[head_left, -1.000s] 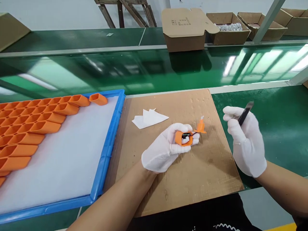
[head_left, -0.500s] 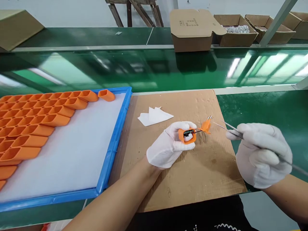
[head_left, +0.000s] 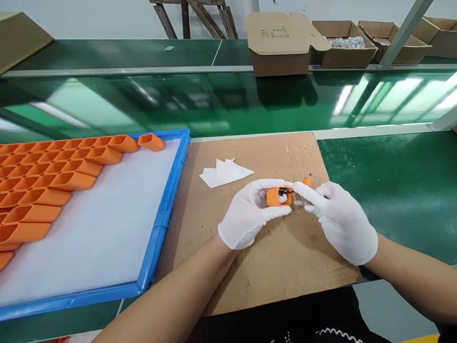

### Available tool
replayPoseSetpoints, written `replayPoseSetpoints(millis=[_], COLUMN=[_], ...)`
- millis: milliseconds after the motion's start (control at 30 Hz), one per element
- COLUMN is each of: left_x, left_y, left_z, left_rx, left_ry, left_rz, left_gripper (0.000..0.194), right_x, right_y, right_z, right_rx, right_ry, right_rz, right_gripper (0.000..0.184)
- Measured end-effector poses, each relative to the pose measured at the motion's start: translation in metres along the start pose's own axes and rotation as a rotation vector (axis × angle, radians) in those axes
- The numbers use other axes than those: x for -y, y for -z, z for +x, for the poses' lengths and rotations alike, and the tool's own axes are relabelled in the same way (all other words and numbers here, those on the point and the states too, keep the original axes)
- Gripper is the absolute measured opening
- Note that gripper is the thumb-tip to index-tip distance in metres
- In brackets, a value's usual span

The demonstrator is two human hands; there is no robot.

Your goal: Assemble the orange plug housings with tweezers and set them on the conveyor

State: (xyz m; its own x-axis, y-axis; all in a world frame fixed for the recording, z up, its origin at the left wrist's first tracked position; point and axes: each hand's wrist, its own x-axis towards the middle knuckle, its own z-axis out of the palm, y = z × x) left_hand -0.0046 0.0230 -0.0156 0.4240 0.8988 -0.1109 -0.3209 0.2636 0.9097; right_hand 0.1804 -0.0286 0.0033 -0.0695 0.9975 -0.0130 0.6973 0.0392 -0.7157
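My left hand [head_left: 246,212], in a white glove, pinches an orange plastic housing [head_left: 273,196] between thumb and fingers. Its open end faces right, showing a dark circuit board and something white inside. My gloved right hand [head_left: 339,219] is closed, its index finger reaching to the right rim of the housing. A greyish tip of the tweezers [head_left: 299,203] shows under that finger; the hand covers the rest. Behind the fingertip, a small orange piece with metal pins [head_left: 307,180] sticks out, joined by a dark wire to the inside of the housing.
Left of the cardboard sheet [head_left: 264,267], a blue-rimmed tray [head_left: 162,209] holds rows of orange housings [head_left: 74,181]. A folded white paper [head_left: 225,172] lies on the cardboard. Cardboard boxes [head_left: 280,62] stand on the shelf behind, one with round whitish items.
My right hand has moved left with the tweezers, from beside the cardboard to the open end of the housing. The left hand still holds the housing, now turned slightly.
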Motion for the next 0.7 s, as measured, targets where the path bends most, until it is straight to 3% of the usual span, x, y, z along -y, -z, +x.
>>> replayPoseSetpoints(millis=[167,300,433,700], left_x=[0.001,0.000,0.002,0.004], left_y=[-0.003,-0.004,-0.006,-0.007], left_z=[0.000,-0.001,-0.003,-0.003], left_rx=[-0.020,-0.027,-0.080,-0.112], left_ry=[-0.052,-0.031,-0.024,0.000], left_rz=[-0.022,-0.017,0.054,0.023], left_gripper=[0.042,0.043,0.040,0.042], right_x=[-0.012,-0.012,-0.003,-0.002], right_y=[-0.001,0.000,0.004,0.007], right_z=[-0.012,-0.017,-0.017,-0.018], right_rx=[-0.203,-0.190,-0.121,-0.121], right_ry=[0.228,0.230,0.198,0.330], right_rz=[-0.399,-0.493,-0.578,-0.745], right_gripper=[0.040,0.052,0.050,0.048])
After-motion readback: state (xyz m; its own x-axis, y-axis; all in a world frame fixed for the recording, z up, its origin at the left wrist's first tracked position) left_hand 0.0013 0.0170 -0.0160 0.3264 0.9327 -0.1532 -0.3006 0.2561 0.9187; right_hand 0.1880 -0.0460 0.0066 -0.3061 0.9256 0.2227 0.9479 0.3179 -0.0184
